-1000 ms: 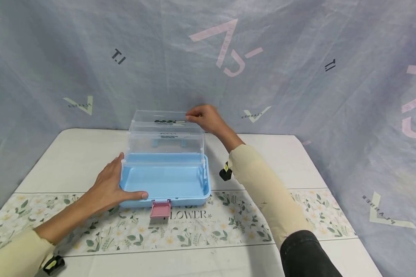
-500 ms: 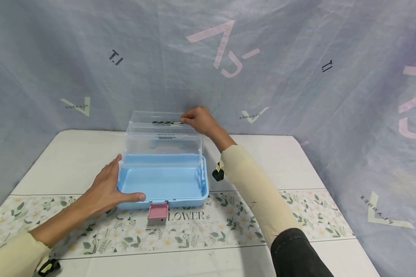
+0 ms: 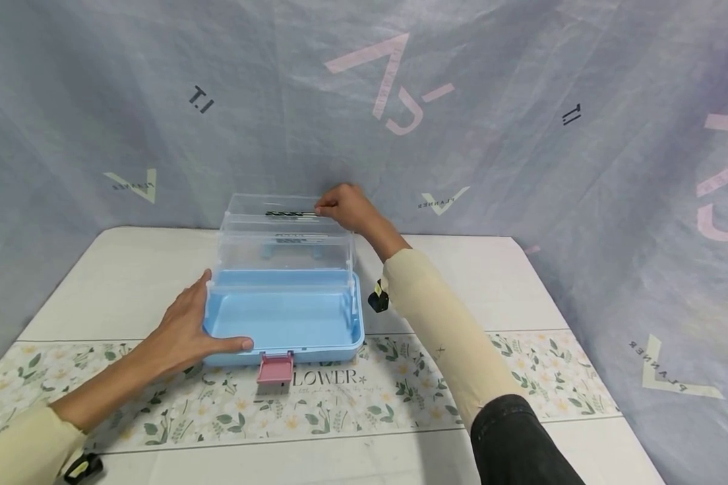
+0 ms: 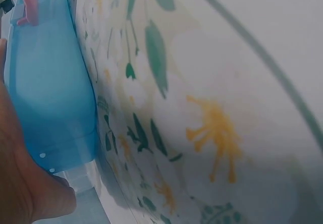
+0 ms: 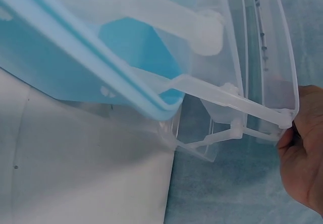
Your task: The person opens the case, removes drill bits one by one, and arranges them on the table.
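Barely anything's shifting: R hand (image 3: 348, 209) is sitting a touch farther in along the clear top tray (image 3: 251, 204) than 1 sec ago, while the blue storage box (image 3: 330, 353) is staying put. That hand's fingers are bending, tips close together, at the tray's R end by the dark striped rods (image 3: 284, 214); can't tell if they're pinching a rod, the tray edge or nothing. L hand (image 3: 178, 337) is spreading wide, thumb stretching onto the front rim nr the pink latch (image 3: 276, 369), fingers lying along the box's L end; touching, not gripping, prob. bracing. Box is standing open on the table (image 3: 127, 269), trays fanning up & back on white link arms (image 5: 222, 97). So work's prob. centring on the top tray, w/ the base being steadied.
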Action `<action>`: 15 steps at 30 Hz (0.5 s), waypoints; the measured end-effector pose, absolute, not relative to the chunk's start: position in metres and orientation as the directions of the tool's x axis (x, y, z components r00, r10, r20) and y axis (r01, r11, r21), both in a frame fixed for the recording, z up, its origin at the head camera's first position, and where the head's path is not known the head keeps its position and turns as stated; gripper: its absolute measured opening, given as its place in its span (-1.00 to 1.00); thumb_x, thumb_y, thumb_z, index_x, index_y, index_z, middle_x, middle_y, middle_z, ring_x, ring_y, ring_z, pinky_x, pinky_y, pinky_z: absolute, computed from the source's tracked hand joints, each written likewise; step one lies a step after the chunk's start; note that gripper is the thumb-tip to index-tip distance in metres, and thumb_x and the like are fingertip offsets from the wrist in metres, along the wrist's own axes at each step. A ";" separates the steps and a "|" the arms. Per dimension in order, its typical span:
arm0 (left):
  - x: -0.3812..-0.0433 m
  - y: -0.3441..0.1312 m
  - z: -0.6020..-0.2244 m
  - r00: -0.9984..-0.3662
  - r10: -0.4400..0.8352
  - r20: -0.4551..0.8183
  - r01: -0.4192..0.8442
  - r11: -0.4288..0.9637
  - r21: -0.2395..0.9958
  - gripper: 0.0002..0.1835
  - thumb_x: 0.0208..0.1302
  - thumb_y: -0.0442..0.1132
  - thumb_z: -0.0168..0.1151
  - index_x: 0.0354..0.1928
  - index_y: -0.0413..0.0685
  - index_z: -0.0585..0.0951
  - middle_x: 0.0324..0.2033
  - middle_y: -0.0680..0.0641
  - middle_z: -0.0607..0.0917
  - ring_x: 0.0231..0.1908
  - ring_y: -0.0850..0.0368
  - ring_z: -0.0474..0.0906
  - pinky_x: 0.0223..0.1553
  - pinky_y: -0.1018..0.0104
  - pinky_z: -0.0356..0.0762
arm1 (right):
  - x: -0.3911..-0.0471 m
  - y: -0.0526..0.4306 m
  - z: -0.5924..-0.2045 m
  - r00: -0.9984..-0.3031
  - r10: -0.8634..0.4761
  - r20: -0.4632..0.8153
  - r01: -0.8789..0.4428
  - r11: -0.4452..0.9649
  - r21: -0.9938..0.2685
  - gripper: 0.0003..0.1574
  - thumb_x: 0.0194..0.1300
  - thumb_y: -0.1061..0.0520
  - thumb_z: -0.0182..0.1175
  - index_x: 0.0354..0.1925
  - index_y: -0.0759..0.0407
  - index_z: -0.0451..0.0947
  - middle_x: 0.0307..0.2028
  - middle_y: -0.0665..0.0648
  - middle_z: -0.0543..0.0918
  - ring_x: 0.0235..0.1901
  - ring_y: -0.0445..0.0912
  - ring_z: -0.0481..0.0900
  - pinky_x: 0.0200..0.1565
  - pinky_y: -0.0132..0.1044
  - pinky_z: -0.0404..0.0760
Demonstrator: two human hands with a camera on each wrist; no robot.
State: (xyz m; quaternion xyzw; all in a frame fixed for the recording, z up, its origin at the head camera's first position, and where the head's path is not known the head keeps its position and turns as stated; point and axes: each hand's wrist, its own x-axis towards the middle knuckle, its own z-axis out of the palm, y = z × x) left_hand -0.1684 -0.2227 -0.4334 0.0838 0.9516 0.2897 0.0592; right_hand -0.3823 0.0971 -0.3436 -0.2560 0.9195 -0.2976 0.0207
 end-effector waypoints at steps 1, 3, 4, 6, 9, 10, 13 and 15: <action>-0.168 -0.223 -0.434 -0.979 0.195 -0.064 0.126 0.816 0.563 0.73 0.12 0.45 0.65 0.84 -0.12 -0.44 0.78 -0.57 -0.13 0.70 -0.74 -0.08 0.40 -0.86 0.20 | -0.383 0.097 -0.343 -0.866 -0.488 0.112 -0.462 0.692 -0.555 -0.67 0.69 0.08 0.33 0.21 0.19 0.87 0.21 0.20 0.88 0.20 0.05 0.82 0.26 -0.05 0.79; -0.168 -0.223 -0.434 -0.978 0.200 -0.061 0.131 0.812 0.568 0.72 0.13 0.44 0.65 0.84 -0.11 -0.45 0.78 -0.57 -0.13 0.71 -0.74 -0.08 0.40 -0.85 0.20 | -0.384 0.098 -0.343 -0.861 -0.496 0.108 -0.467 0.691 -0.552 -0.68 0.69 0.09 0.33 0.20 0.19 0.87 0.20 0.20 0.88 0.20 0.06 0.82 0.26 -0.06 0.79; -0.168 -0.223 -0.434 -0.978 0.202 -0.060 0.132 0.811 0.570 0.72 0.13 0.44 0.66 0.84 -0.10 -0.45 0.78 -0.56 -0.12 0.71 -0.73 -0.08 0.40 -0.84 0.21 | -0.384 0.099 -0.343 -0.860 -0.498 0.107 -0.469 0.691 -0.550 -0.68 0.68 0.10 0.34 0.20 0.19 0.88 0.20 0.20 0.89 0.20 0.06 0.82 0.26 -0.06 0.79; -0.168 -0.223 -0.434 -0.977 0.204 -0.057 0.137 0.811 0.569 0.72 0.14 0.43 0.66 0.84 -0.09 -0.46 0.78 -0.56 -0.12 0.71 -0.72 -0.08 0.41 -0.83 0.21 | -0.385 0.100 -0.342 -0.859 -0.501 0.107 -0.471 0.690 -0.549 -0.70 0.67 0.11 0.35 0.18 0.19 0.88 0.19 0.20 0.89 0.19 0.06 0.82 0.26 -0.07 0.79; -0.168 -0.223 -0.434 -0.977 0.203 -0.059 0.134 0.810 0.571 0.72 0.13 0.43 0.66 0.84 -0.06 -0.47 0.78 -0.56 -0.11 0.71 -0.72 -0.07 0.41 -0.83 0.22 | -0.387 0.101 -0.342 -0.857 -0.504 0.103 -0.472 0.692 -0.546 -0.72 0.65 0.13 0.37 0.16 0.18 0.89 0.16 0.19 0.90 0.18 0.05 0.83 0.25 -0.08 0.80; -0.168 -0.223 -0.434 -0.978 0.201 -0.060 0.132 0.811 0.570 0.72 0.13 0.44 0.66 0.84 -0.06 -0.47 0.78 -0.56 -0.11 0.71 -0.72 -0.07 0.42 -0.83 0.23 | -0.387 0.101 -0.342 -0.855 -0.508 0.101 -0.476 0.693 -0.542 -0.72 0.64 0.14 0.38 0.16 0.17 0.90 0.15 0.19 0.91 0.17 0.05 0.84 0.24 -0.09 0.80; -0.167 -0.224 -0.433 -0.977 0.202 -0.063 0.130 0.809 0.573 0.72 0.14 0.43 0.66 0.84 -0.05 -0.48 0.78 -0.57 -0.12 0.71 -0.72 -0.09 0.41 -0.84 0.22 | -0.389 0.100 -0.340 -0.839 -0.534 0.101 -0.505 0.698 -0.507 -0.73 0.63 0.16 0.39 0.15 0.17 0.90 0.14 0.18 0.92 0.16 0.04 0.85 0.24 -0.10 0.81; -0.168 -0.224 -0.433 -0.977 0.201 -0.065 0.129 0.811 0.571 0.72 0.14 0.43 0.65 0.83 -0.07 -0.48 0.78 -0.57 -0.12 0.71 -0.73 -0.08 0.41 -0.84 0.22 | -0.391 0.099 -0.338 -0.828 -0.553 0.097 -0.525 0.701 -0.483 -0.73 0.62 0.17 0.39 0.15 0.17 0.90 0.14 0.17 0.92 0.16 0.04 0.85 0.25 -0.11 0.81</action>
